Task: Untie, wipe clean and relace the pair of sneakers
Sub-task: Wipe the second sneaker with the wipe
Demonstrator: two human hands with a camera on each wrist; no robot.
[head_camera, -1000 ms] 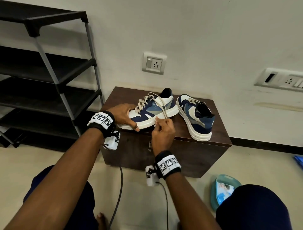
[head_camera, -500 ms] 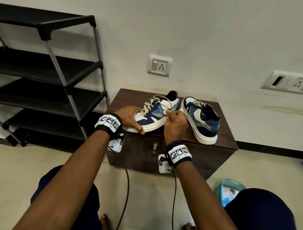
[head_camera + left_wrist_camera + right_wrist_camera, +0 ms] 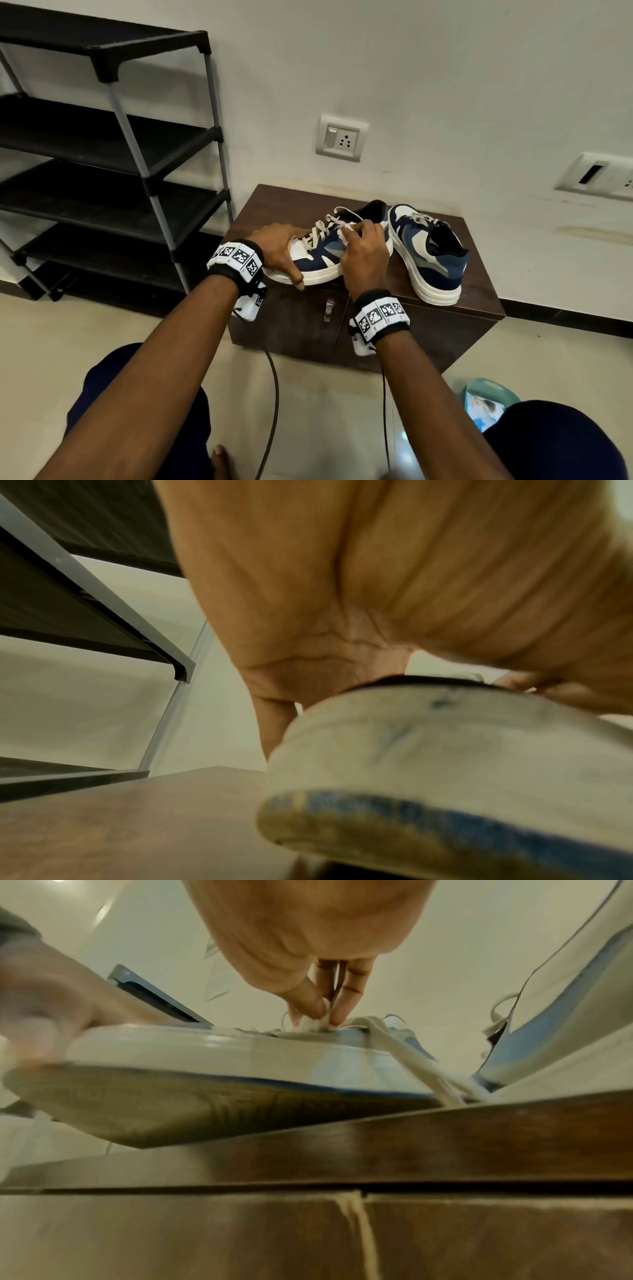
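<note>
Here, near sneaker (image 3: 322, 257) on brown worktop (image 3: 274, 205), left hand (image 3: 279, 250) gripping its toe, right hand (image 3: 364, 255) pinching a white wipe (image 3: 313, 1023) at the laces (image 3: 320, 229), second sneaker (image 3: 428, 257) beside, no readable writing.

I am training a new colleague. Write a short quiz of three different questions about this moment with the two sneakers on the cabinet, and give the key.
1. True or false: the left hand holds the toe of the near sneaker.
2. The right hand pinches: A) a small white wipe B) a brush C) a spoon.
3. Fill in: the far sneaker stands on the wooden ______, touched by neither hand.

Key: 1 true; 2 A; 3 cabinet.
</note>
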